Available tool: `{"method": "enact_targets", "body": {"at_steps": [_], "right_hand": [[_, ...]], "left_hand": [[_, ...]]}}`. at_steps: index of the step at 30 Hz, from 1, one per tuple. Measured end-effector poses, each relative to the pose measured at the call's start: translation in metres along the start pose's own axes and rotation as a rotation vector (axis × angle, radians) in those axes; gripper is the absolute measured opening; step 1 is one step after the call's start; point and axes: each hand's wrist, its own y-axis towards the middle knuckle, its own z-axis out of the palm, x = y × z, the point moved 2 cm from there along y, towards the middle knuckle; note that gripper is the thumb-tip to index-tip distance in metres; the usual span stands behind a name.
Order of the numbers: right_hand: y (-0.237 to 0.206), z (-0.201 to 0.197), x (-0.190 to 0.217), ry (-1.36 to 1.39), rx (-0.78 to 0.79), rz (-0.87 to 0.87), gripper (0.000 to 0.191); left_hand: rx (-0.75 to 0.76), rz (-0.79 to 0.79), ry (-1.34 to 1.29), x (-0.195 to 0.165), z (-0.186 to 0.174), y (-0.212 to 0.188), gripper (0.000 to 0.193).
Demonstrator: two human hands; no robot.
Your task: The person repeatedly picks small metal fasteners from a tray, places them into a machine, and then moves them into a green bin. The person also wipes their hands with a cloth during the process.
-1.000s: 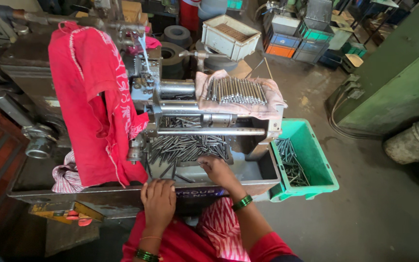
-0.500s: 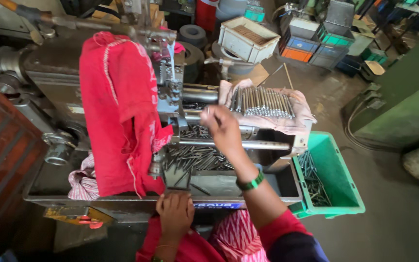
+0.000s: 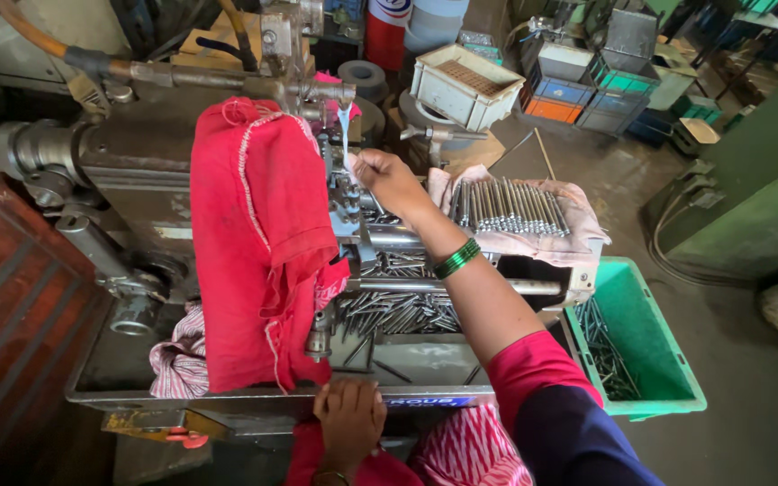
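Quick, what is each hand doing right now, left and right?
Left hand: fingers curled, resting on the front edge of the machine tray, holding nothing visible.
Right hand: closed, reaching into the machine; what it grips cannot be told.

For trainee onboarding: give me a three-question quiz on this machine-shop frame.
1. True or false: the right hand reaches up to the machine, by the red cloth.
2. Where does the left hand rest? A) on the green bin B) on the front edge of the tray C) on the row of rods
3. What lies under the row of rods?

Key: 1 true; 2 B; 3 a pale cloth.
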Motion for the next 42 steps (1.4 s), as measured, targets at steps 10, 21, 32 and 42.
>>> {"method": "enact_targets", "body": {"at_steps": [10,21,32,42], "right_hand": [[0.002,0.007,0.006,0.048,0.086,0.014,0.030],[-0.005,0.003,0.005,0.028,0.070,-0.099,0.026],[-0.030,-0.040,-0.002,0.018,-0.024,-0.005,0.032],[-0.042,-0.026,0.007,0.722,-0.405,0.155,0.021]], "left_hand": [[0.019,-0.009,-0.041,0.004,-0.003,0.001,0.025],[-0.006,-0.001,-0.013,0.000,-0.002,0.001,0.024],[-0.023,-0.002,0.000,-0.002,0.002,-0.003,0.023],[-0.030,-0.006,-0.021,-0.001,-0.002,-0.004,0.025]]}}
